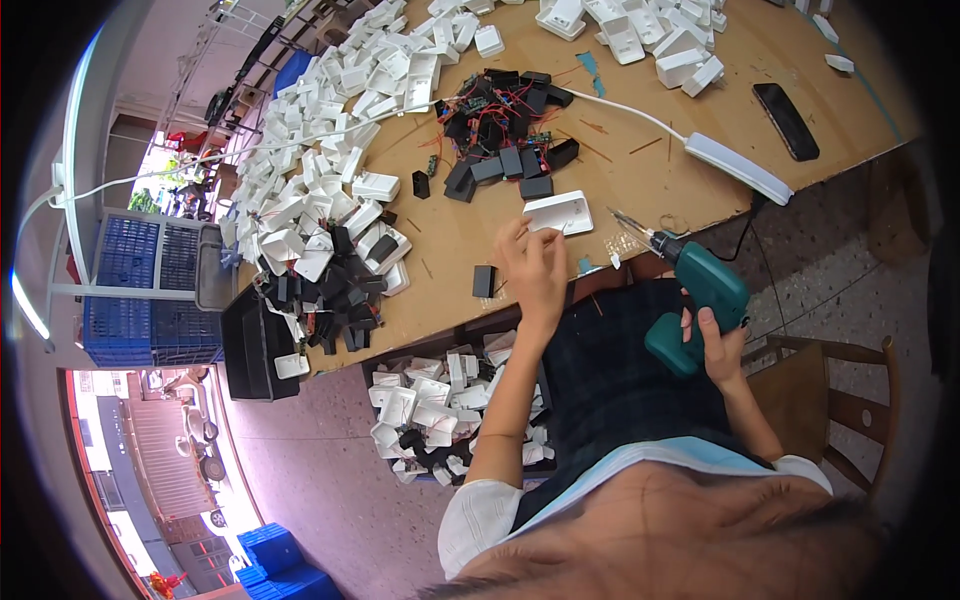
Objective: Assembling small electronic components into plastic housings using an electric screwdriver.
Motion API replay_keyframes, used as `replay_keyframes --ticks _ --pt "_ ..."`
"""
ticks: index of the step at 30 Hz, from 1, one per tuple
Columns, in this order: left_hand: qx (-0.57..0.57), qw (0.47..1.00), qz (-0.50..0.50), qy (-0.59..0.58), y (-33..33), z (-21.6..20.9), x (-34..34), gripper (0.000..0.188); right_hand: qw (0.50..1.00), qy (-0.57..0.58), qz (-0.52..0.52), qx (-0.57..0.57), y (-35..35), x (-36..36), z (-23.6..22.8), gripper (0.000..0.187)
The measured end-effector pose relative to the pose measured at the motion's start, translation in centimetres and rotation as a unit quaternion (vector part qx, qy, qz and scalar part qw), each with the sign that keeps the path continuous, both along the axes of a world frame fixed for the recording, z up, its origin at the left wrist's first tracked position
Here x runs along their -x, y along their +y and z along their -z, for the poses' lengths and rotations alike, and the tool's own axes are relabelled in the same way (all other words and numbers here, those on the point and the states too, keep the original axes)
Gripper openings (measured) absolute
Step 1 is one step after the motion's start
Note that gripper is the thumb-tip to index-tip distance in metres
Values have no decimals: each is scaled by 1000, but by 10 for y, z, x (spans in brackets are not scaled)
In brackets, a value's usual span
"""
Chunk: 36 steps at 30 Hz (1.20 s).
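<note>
We find the right hand [718,345] wrapped closed around the grip of a teal electric screwdriver [697,290], right of centre in the frame, over the person's lap. The tool's long axis runs from the hand at lower right up to the upper left; its bit [628,222] points toward the upper left and ends over the near edge of the wooden table [640,170], just right of the white housing. We cannot tell whether the bit touches the table.

We find the left hand [535,268] at the centre of the frame, fingers bent, its fingertips pressed on the lower left edge of a white plastic housing [559,212] that lies flat on the table. The housing is a rounded rectangle, its long axis running left to right with a slight rise toward the right. The hand steadies it from above rather than lifting it.

Just left of that hand a small black part [484,281] lies by itself on the table. Above the housing we note a heap of black parts with red wires [505,125]. A large spread of white housings [340,120] fills the upper left, and a second heap [640,30] lies at the top. A white power strip [738,168] and a black phone [786,121] lie at upper right. A box of white housings [430,405] sits below the table edge, beside the left forearm.
</note>
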<state>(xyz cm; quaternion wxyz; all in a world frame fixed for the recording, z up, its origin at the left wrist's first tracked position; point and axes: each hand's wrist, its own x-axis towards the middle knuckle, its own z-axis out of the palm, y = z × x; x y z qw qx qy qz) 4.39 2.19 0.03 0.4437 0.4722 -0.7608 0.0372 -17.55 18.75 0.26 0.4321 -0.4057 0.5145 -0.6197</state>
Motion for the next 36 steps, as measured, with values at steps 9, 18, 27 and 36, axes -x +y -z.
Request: replay_keyframes --ticks 9,18,27,36 --pt "-49 996 -63 29 0 19 40 15 999 -27 -1 -20 -3 -8 2 18" --pt "-53 994 -95 28 -2 15 45 15 997 73 -4 -24 -24 -2 21 23" --pt "-61 995 -79 -25 -12 10 42 13 995 100 5 -24 -48 -9 11 26" --pt "-80 993 -85 -14 -13 6 44 12 993 106 -7 -49 -52 -10 10 23"
